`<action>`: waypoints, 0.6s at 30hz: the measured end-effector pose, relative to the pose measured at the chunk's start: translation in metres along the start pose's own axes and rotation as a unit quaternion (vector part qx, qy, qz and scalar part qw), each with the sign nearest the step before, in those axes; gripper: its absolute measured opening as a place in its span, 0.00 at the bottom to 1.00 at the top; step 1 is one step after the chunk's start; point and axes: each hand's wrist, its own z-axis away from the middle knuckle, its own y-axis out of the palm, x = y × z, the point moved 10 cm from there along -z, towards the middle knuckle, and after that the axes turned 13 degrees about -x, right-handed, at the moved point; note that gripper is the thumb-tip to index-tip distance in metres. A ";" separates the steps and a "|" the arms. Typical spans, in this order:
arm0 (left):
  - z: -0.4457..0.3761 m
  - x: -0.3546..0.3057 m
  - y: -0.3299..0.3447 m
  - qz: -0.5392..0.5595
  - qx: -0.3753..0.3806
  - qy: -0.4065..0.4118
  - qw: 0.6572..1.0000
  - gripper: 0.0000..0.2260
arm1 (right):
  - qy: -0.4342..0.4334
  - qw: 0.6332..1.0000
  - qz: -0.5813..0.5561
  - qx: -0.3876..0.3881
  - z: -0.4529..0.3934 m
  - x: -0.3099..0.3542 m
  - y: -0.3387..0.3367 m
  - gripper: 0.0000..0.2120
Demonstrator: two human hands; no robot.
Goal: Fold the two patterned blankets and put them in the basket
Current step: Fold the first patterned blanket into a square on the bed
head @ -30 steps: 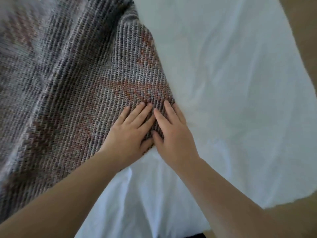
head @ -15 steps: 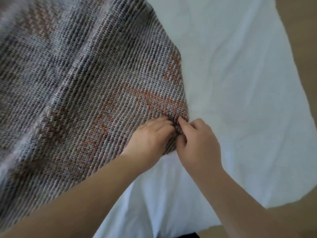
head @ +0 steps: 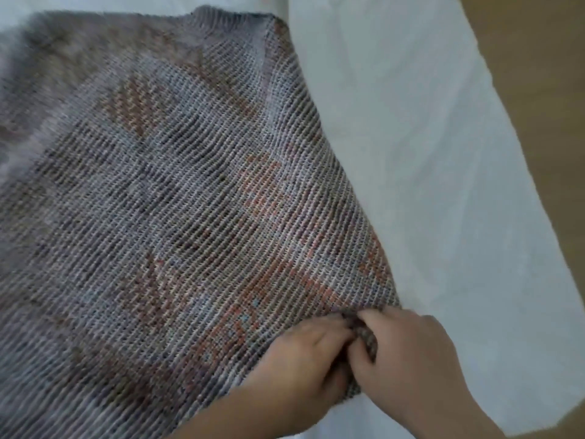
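We are pinching the near corner of the blanket with both hands, our left hand and right hand curling side by side around its bunched edge. The blanket is lying spread over the white sheet, whose bare stretch is running along our right toward the brown floor.

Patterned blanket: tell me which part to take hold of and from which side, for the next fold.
Grip the patterned blanket at its near right corner, coming from the near side of the white sheet. There the edges meet in a free point, and the left hand and right hand already pinch it; the rest lies spread flat, offering no edge to lift.
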 end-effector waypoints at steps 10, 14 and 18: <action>-0.110 0.114 -0.128 -0.351 0.032 -0.070 0.933 0.34 | -0.098 0.987 -0.116 -0.058 -0.150 0.087 -0.012 0.34; -0.140 0.126 -0.132 -0.329 0.036 -0.076 0.941 0.35 | 0.073 0.958 -0.238 -0.140 -0.204 0.053 -0.030 0.28; -0.157 0.124 -0.128 -0.289 0.013 -0.057 0.956 0.35 | 0.220 0.897 -0.369 -0.103 -0.228 0.023 -0.025 0.18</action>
